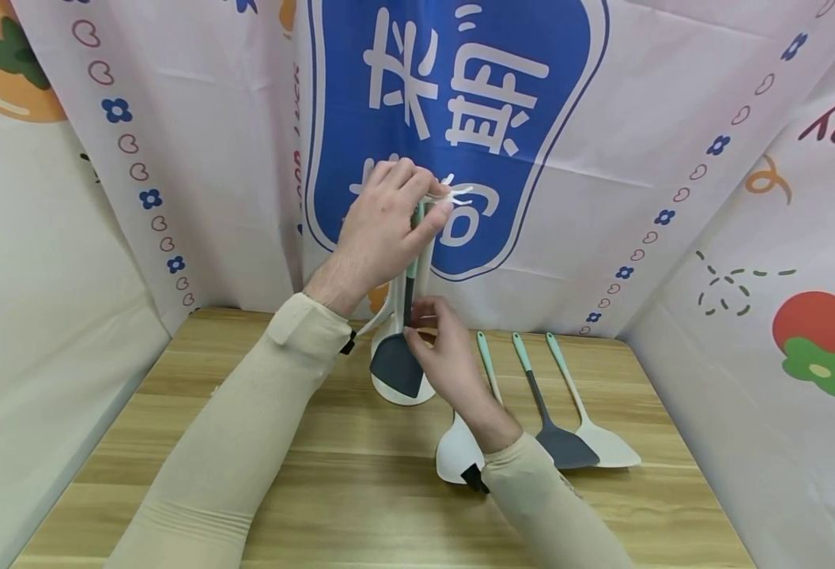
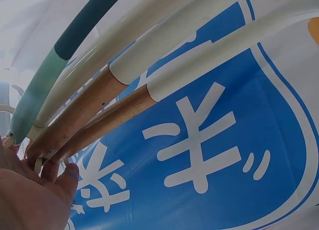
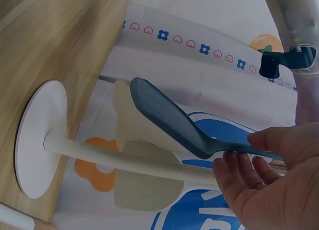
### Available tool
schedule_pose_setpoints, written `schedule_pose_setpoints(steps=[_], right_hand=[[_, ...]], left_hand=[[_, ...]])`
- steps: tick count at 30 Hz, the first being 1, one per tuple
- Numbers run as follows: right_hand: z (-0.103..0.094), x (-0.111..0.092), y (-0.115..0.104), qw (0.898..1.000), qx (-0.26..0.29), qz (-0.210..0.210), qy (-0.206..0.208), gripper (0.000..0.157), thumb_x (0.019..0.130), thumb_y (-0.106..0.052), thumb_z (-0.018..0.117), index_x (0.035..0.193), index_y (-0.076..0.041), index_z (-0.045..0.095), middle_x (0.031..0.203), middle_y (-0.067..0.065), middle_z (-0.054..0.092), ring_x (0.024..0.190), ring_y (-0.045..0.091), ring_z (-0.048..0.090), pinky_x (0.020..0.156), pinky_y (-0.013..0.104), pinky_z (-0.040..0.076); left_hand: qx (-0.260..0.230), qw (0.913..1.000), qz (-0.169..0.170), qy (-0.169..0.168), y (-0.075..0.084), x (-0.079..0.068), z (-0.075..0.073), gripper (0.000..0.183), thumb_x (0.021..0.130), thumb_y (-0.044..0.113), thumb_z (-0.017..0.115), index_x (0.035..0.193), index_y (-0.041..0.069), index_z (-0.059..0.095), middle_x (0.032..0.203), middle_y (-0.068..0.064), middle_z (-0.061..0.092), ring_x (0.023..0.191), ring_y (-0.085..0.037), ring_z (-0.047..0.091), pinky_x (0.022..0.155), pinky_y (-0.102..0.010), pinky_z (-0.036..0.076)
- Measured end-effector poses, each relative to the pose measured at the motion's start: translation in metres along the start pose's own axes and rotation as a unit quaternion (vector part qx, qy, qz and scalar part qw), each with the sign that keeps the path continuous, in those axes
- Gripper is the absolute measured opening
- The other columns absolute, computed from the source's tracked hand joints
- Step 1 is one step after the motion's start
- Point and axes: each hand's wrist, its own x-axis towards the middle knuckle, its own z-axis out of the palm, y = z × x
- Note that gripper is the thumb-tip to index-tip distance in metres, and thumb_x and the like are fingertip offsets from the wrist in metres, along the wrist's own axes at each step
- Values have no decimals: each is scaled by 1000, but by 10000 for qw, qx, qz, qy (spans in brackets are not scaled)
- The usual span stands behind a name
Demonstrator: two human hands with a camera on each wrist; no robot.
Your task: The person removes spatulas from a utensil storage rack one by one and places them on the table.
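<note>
A turner spatula (image 1: 398, 367) with a dark grey blade and mint-green handle hangs upright against a white utensil stand (image 1: 403, 397). At the stand's top, my left hand (image 1: 387, 207) has its fingers and thumb about the green handle's end, close to the white hooks (image 1: 460, 194). Lower down, my right hand (image 1: 449, 356) pinches the dark shaft just above the blade, thumb on one side and fingers on the other. In the left wrist view, wooden-handled utensils (image 2: 82, 113) with cream shafts hang beside the green handle (image 2: 37, 98). Their cream blades (image 3: 147, 182) show behind the grey one.
On the wooden table (image 1: 346, 482), right of the stand, lie a white utensil (image 1: 456, 454) partly under the right forearm, a grey turner (image 1: 563, 445) and a cream turner (image 1: 606, 444). Printed cloth (image 1: 247, 197) hangs behind the table and along its sides.
</note>
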Motion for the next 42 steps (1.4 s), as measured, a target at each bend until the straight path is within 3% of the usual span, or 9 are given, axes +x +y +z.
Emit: schedule_pose_setpoints(steps=[15, 25, 38, 42], right_hand=[[9, 1, 4, 9998, 140, -101, -48, 23, 113, 1, 68, 136, -2, 64, 132, 20, 71, 124, 39, 77, 104, 54, 71], [5, -8, 5, 9987, -290, -360, -200, 27, 112, -1, 66, 138, -2, 61, 127, 16, 70, 120, 30, 75, 103, 47, 70], [-1, -20, 7, 9957, -519, -767, -56, 31, 112, -1, 64, 142, 0, 60, 128, 16, 69, 114, 26, 73, 101, 44, 69], [-2, -22, 7, 9940, -595, -916, 24, 31, 112, -1, 65, 143, 0, 61, 127, 17, 70, 113, 26, 74, 101, 43, 70]], left_hand=[[-44, 10000, 39, 25, 0, 0, 0, 52, 119, 53, 48, 143, 14, 73, 141, -11, 68, 154, -33, 51, 135, -55, 47], [-64, 10000, 4, 28, -1, 0, 1, 51, 119, 52, 48, 143, 15, 73, 141, -10, 69, 153, -33, 52, 132, -54, 49], [-68, 10000, 8, -17, 1, 0, -3, 48, 119, 52, 51, 140, 16, 75, 142, -9, 70, 154, -33, 52, 134, -55, 48], [-98, 9999, -22, -58, 1, 2, -7, 46, 119, 54, 55, 137, 19, 77, 141, -6, 73, 149, -31, 56, 128, -54, 52]])
